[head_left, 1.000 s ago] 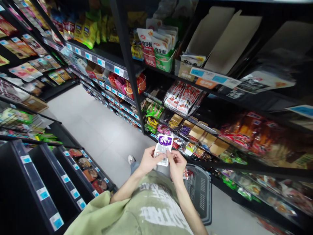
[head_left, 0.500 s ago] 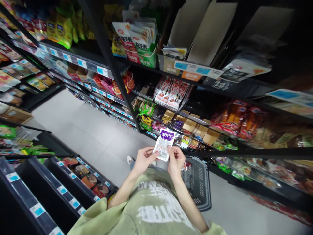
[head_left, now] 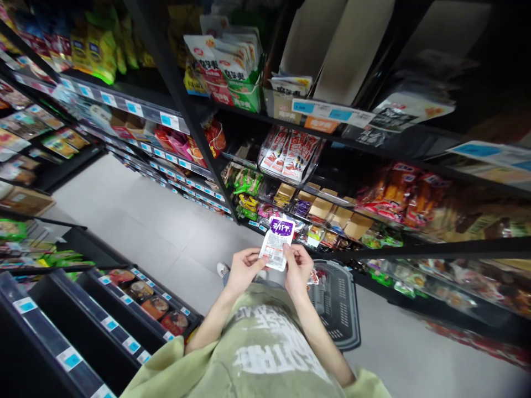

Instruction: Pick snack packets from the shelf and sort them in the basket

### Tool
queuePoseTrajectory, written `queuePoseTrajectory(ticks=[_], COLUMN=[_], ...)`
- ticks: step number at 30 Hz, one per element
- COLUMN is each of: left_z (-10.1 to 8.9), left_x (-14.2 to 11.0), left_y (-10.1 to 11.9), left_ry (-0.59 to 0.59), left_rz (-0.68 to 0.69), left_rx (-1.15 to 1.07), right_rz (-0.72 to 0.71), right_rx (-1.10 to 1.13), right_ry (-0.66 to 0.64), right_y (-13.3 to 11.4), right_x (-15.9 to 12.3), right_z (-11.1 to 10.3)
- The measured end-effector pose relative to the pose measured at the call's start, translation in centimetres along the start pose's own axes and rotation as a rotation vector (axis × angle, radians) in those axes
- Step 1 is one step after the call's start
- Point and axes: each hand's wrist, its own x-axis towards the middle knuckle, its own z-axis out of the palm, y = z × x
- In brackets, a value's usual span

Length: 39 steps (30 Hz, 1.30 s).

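Observation:
A small white snack packet [head_left: 277, 243] with a purple top is held between both hands in front of my shirt, its printed side facing up. My left hand [head_left: 244, 271] pinches its lower left edge between thumb and fingers. On the right edge, my right hand [head_left: 297, 270] grips it with the thumb lying across the front. Below and to the right, a grey shopping basket [head_left: 342, 298] rests on the floor, partly hidden by my right forearm. A red and white packet [head_left: 313, 276] shows at the basket's left side, beside my right wrist.
A tall black shelf with snack packets [head_left: 290, 152] and open cardboard boxes [head_left: 323, 209] rises ahead and to the right. Dark tiered shelving [head_left: 53, 326] stands close on my left, with boxed goods [head_left: 155, 307]. Grey tiled floor [head_left: 145, 215] runs between them.
The view has shifted slightly. Both hands keep the same hold on the packet, which stays in nearly the same place.

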Motion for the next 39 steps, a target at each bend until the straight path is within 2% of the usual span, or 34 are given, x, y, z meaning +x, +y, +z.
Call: queuePoseTrajectory(ticks=[12,29,39], left_z=[0.1,-0.5,-0.5], left_x=[-0.5,-0.7,-0.5], left_y=[-0.4,-1.3,-1.2], left_ry=[-0.028,-0.027,-0.037], left_rz=[-0.067,-0.055,-0.042], left_rx=[-0.03,-0.012,-0.012], right_rz=[-0.034,-0.012,-0.004], right_rx=[-0.056,-0.04,0.003], right_ry=[0.005,0.008,0.0], right_y=[-0.6,-0.3,-0.2], right_x=[-0.4,-0.7,-0.6], right_z=[0.0,-0.1,-0.1])
